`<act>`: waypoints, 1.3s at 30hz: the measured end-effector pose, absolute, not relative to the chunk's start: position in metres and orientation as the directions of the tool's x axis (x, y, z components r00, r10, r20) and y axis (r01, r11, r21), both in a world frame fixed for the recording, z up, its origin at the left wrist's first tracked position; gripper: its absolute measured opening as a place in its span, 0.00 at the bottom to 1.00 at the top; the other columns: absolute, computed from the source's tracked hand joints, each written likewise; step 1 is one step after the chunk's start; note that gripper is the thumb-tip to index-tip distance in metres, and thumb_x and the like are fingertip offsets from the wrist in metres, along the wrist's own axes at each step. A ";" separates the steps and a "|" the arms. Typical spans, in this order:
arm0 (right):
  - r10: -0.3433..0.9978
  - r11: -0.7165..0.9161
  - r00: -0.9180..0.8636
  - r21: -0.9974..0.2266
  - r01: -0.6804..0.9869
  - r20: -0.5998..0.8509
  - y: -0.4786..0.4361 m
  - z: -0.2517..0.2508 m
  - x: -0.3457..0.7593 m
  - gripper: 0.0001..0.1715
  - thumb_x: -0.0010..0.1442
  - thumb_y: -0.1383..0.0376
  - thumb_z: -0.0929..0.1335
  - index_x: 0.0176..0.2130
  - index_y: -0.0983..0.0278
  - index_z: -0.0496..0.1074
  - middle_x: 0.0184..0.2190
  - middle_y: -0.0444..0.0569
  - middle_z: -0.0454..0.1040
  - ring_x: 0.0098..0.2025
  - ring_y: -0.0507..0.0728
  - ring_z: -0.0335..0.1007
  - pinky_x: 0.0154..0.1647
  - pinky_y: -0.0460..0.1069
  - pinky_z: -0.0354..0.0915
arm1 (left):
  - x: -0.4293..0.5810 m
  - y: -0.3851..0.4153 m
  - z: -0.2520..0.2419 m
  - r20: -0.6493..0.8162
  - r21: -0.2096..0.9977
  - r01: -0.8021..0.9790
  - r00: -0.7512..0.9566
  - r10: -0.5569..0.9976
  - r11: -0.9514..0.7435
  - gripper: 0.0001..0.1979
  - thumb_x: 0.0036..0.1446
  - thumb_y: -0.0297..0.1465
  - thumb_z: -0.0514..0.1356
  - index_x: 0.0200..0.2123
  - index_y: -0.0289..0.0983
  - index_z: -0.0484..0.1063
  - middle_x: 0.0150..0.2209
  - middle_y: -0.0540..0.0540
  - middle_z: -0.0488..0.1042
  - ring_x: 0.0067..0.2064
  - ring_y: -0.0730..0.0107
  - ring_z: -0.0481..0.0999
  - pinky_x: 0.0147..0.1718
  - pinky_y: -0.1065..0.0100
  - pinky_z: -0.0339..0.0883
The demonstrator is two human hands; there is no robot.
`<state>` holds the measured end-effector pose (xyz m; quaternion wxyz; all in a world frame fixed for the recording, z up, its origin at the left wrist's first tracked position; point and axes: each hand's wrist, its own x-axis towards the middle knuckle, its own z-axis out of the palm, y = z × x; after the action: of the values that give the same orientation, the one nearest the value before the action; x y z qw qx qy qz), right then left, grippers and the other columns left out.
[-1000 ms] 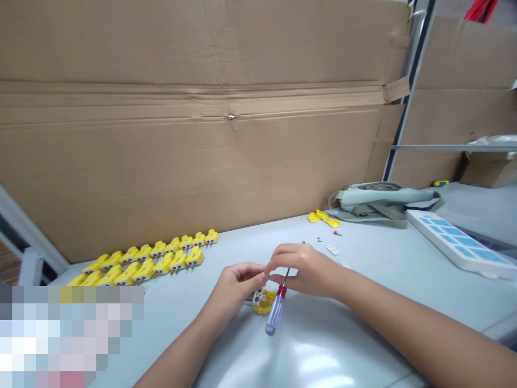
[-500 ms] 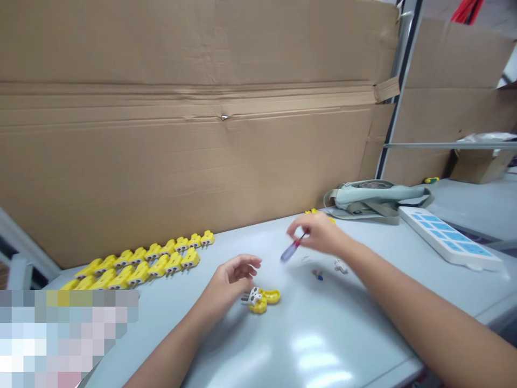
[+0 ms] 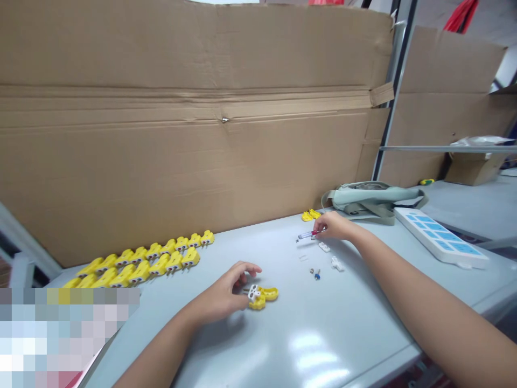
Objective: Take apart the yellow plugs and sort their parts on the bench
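Left hand (image 3: 223, 293), loosely parted, is just beside the yellow plug (image 3: 257, 302); right hand (image 3: 333, 225) clasps the screwdriver (image 3: 307, 235).

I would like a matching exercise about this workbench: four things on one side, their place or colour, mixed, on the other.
1. screwdriver
2. opened yellow plug
3. bag
4. closed yellow plugs

A. grey-green
B. in two rows
C. beside the thumb of the left hand
D. at the fingers of the right hand

Pairs: 1-D, 2-C, 3-A, 4-B
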<state>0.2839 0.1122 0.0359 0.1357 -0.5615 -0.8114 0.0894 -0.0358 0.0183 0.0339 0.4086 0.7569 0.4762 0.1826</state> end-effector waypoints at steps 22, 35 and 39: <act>0.742 0.646 -0.659 -0.390 0.656 0.123 0.025 0.014 0.154 0.13 0.59 0.68 0.61 0.37 0.64 0.73 0.36 0.50 0.68 0.27 0.51 0.64 0.25 0.44 0.55 | -0.039 0.038 0.029 0.015 0.995 -0.087 -0.354 0.935 -0.049 0.15 0.43 0.27 0.65 0.29 0.38 0.59 0.26 0.49 0.73 0.30 0.69 0.75 0.32 0.68 0.68; 0.759 0.651 -0.527 -0.433 0.623 0.382 0.031 0.025 0.156 0.12 0.55 0.59 0.66 0.35 0.66 0.73 0.31 0.50 0.71 0.33 0.54 0.66 0.35 0.48 0.61 | -0.020 0.018 0.037 -0.129 0.918 -0.381 -0.016 0.992 0.113 0.07 0.50 0.28 0.61 0.25 0.35 0.64 0.25 0.51 0.70 0.30 0.68 0.78 0.36 0.67 0.72; 0.747 0.662 -0.438 -0.494 0.564 0.501 0.029 0.040 0.164 0.23 0.50 0.55 0.69 0.42 0.66 0.68 0.35 0.51 0.70 0.32 0.53 0.63 0.33 0.47 0.60 | -0.013 0.011 0.035 -0.096 0.956 -0.251 0.222 0.970 0.152 0.11 0.49 0.34 0.63 0.27 0.36 0.63 0.24 0.51 0.70 0.27 0.73 0.73 0.33 0.69 0.68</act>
<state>0.1638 0.0290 0.0400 0.3580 -0.3908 -0.8383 0.1276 -0.0131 0.0108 0.0354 0.6426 0.4453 0.4040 0.4749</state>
